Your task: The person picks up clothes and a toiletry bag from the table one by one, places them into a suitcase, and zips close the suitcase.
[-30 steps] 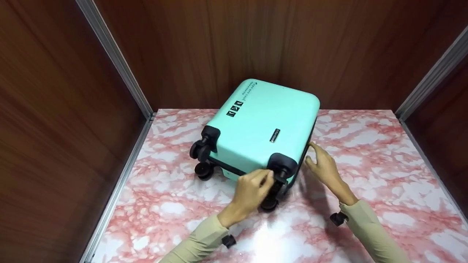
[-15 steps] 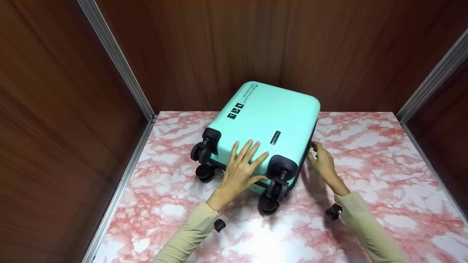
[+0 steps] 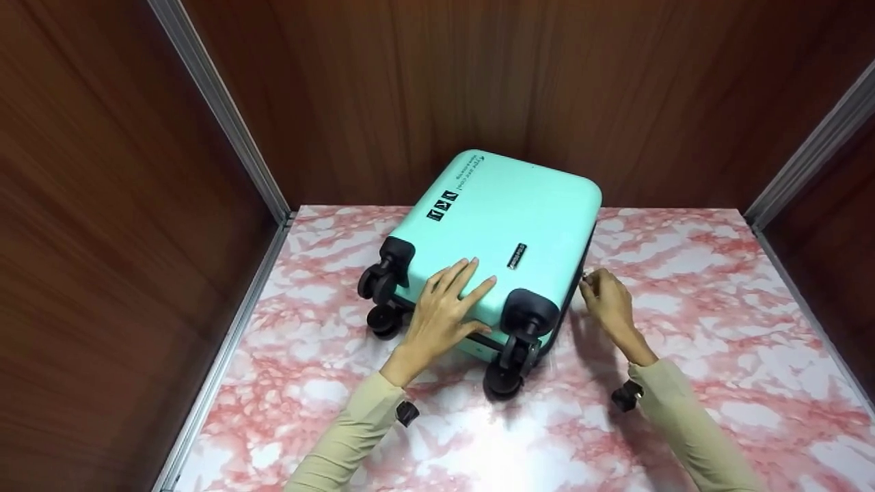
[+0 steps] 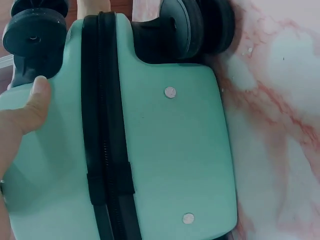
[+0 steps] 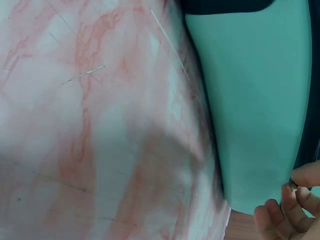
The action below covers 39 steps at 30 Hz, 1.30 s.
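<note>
A mint-green suitcase (image 3: 519, 205) lies flat, its wheeled end towards me. My left hand (image 3: 437, 318) rests spread over the near edge of its top, fingers extended and thumb (image 4: 37, 102) against the end face. Along that end runs a black zipper (image 4: 105, 135), with its teeth showing in the left wrist view. At the right side of the suitcase my right hand (image 3: 610, 304) pinches a small metal zipper pull (image 5: 293, 187) between thumb and fingertips. In the right wrist view, the pull is mostly covered by the fingers and sits beside the black zipper band.
Black wheels stick out at the near corners, including the left wheel (image 3: 376, 281) and the right wheel (image 3: 504, 379). The red-and-white marbled table (image 3: 718, 328) is bounded by a brown back panel (image 3: 383, 102) and side panels with metal rails.
My left hand has left the right wheel and spread onto the suitcase's top. My right hand has stayed at the right side, its fingers now curled closer around the zipper pull.
</note>
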Available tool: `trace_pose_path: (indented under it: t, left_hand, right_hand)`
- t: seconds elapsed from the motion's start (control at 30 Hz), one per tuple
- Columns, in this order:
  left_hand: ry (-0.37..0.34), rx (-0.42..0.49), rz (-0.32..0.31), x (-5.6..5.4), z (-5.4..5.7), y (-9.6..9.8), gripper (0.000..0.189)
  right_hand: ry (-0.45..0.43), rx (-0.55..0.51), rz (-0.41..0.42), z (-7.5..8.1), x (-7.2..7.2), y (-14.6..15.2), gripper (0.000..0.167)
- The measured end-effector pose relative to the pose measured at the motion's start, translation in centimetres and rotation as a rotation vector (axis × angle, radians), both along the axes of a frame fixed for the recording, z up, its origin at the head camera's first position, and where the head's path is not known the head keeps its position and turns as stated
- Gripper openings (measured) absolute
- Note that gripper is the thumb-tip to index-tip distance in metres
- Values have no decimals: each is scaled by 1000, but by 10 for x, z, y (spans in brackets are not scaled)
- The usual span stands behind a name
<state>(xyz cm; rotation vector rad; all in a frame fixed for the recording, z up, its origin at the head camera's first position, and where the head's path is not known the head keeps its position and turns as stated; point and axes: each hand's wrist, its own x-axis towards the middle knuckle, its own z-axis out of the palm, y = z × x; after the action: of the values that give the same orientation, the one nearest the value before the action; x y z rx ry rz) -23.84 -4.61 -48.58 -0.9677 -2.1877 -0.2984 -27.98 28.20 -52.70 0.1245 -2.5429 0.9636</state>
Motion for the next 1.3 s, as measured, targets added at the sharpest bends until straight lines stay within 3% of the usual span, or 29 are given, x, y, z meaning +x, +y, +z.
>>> trace_pose_path:
  t: [0.17, 0.33, 0.8, 1.07, 1.3]
  left_hand:
    - [15, 33, -33, -4, -1, -3, 83]
    - [41, 68, -50, -7, -3, -4, 82]
    - [59, 114, -45, -8, -4, 0, 82]
    - [50, 126, -42, -6, -6, -1, 80]
    - [119, 142, -41, -8, -8, -1, 77]
  right_hand:
    - [-33, 12, 40, 2, 3, 0, 10]
    - [16, 72, 69, 6, 5, 1, 14]
    - [129, 198, 58, 12, 16, 2, 12]
    - [135, 244, 43, 12, 19, 0, 16]
    - [112, 245, 38, 14, 19, 0, 26]
